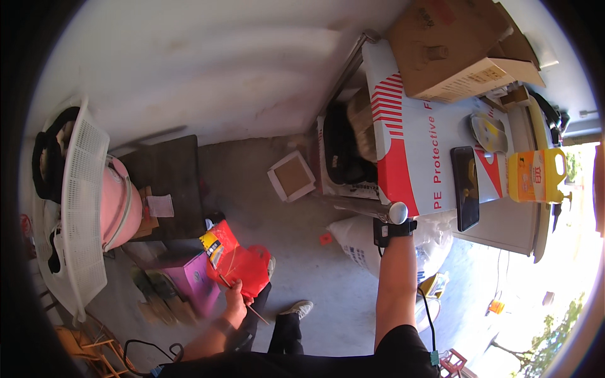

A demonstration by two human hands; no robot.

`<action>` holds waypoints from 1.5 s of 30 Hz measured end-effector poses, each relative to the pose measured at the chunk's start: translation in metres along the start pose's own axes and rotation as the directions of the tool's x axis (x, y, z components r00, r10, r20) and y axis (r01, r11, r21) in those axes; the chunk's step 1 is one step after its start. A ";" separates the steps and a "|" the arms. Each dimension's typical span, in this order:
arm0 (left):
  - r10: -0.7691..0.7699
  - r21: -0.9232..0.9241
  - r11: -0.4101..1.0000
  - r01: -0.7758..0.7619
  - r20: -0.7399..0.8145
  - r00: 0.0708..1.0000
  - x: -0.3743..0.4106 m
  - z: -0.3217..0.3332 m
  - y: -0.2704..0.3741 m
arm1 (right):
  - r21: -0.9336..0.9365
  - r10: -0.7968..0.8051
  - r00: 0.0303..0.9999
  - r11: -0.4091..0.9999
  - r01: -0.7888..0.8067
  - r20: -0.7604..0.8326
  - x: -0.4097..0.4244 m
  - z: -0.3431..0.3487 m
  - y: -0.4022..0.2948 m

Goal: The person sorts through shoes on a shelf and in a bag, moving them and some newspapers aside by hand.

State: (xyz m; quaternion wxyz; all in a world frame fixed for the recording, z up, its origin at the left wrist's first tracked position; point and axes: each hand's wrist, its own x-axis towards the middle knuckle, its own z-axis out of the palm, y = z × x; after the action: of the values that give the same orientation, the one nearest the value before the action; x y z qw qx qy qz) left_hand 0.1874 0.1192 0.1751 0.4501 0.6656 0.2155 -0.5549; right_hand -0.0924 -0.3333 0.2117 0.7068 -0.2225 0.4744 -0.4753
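Observation:
My left hand (236,300) is closed around a thin stick (257,314) and the lower edge of a red plastic bag (246,267). A yellow and black printed packet (214,248) lies against the bag's upper left part. My right arm reaches up to a metal rail with a round end cap (397,213); a black band with a small device (394,230) is on the wrist. The right hand itself is hidden behind the rail's end and the board edge, so its fingers cannot be seen. A black smartphone (465,189) lies on the white and red printed sheet (439,156) nearby.
At the left, a white plastic basket (87,203) stands beside a pink bucket (120,208) on a dark table (165,175). A purple box (189,279), a shallow carton (291,176) and a white sack (359,245) are low down. A cardboard box (449,47) and yellow jug (536,176) are at right.

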 end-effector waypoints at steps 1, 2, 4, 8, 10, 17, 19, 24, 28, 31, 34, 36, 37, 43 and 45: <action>-0.003 0.000 1.000 0.003 0.005 1.000 0.006 -0.003 -0.001 | -0.002 -0.002 1.000 1.000 0.002 -0.004 -0.001 -0.003 0.000; -0.006 0.000 1.000 0.006 -0.003 1.000 0.008 -0.008 -0.005 | 0.001 0.007 1.000 1.000 -0.007 -0.008 -0.002 -0.003 0.005; 0.011 -0.020 1.000 -0.012 -0.020 1.000 0.005 -0.005 -0.007 | -0.001 0.002 1.000 1.000 -0.002 -0.012 -0.007 -0.006 0.009; 0.004 -0.041 0.999 -0.005 -0.015 1.000 0.000 0.002 -0.012 | -0.011 -0.012 1.000 1.000 0.012 -0.008 -0.007 -0.006 0.010; -0.003 -0.052 0.999 0.003 -0.009 1.000 -0.003 0.005 -0.013 | -0.019 -0.016 1.000 1.000 0.016 -0.014 -0.010 -0.009 0.012; -0.034 -0.012 0.999 0.034 0.014 0.999 0.002 -0.009 -0.017 | -0.046 -0.034 0.999 0.998 0.034 0.004 -0.003 0.006 0.021; -0.046 -0.043 0.998 0.046 -0.005 0.999 -0.006 0.009 -0.011 | -0.053 -0.063 0.998 0.997 0.063 0.008 0.000 0.008 0.014; -0.003 -0.010 1.000 0.003 -0.023 1.000 -0.010 0.016 -0.011 | -0.040 -0.125 0.992 0.991 0.126 0.034 0.010 0.015 0.028; -0.028 0.116 0.993 0.021 0.063 0.998 0.006 -0.002 -0.029 | -0.040 -0.230 0.972 0.972 0.232 0.037 0.016 0.022 0.041; -0.029 0.195 0.981 0.018 0.054 0.998 0.015 -0.011 -0.030 | -0.025 -0.309 0.951 0.951 0.308 -0.017 0.014 0.022 0.048; -0.038 0.276 0.961 0.023 0.049 0.998 0.009 -0.006 -0.031 | -0.090 -0.408 0.882 0.913 0.398 -0.236 -0.004 0.002 0.048; -0.027 0.311 0.950 0.009 0.052 0.998 0.006 -0.005 -0.032 | -0.098 -0.410 0.842 0.910 0.402 -0.350 -0.022 -0.021 0.063; 0.001 0.334 0.942 -0.021 0.060 0.998 -0.003 -0.002 -0.026 | -0.065 -0.398 0.829 0.911 0.406 -0.393 -0.045 -0.021 0.071; -0.015 0.370 0.929 -0.011 0.068 0.998 -0.038 0.013 -0.018 | -0.462 -0.270 0.884 0.884 0.071 -0.381 -0.233 -0.085 0.172; -0.049 0.402 0.916 0.000 0.111 0.993 -0.047 0.026 -0.029 | -0.635 -0.183 0.902 0.763 -0.122 -0.392 -0.310 -0.113 0.226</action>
State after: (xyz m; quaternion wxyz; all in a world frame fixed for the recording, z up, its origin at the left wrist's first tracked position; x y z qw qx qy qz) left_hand 0.1366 0.1219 0.2095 0.3093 0.7068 0.0783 -0.6314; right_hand -0.1180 0.0575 0.1299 0.4554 -0.3489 0.7490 -0.3314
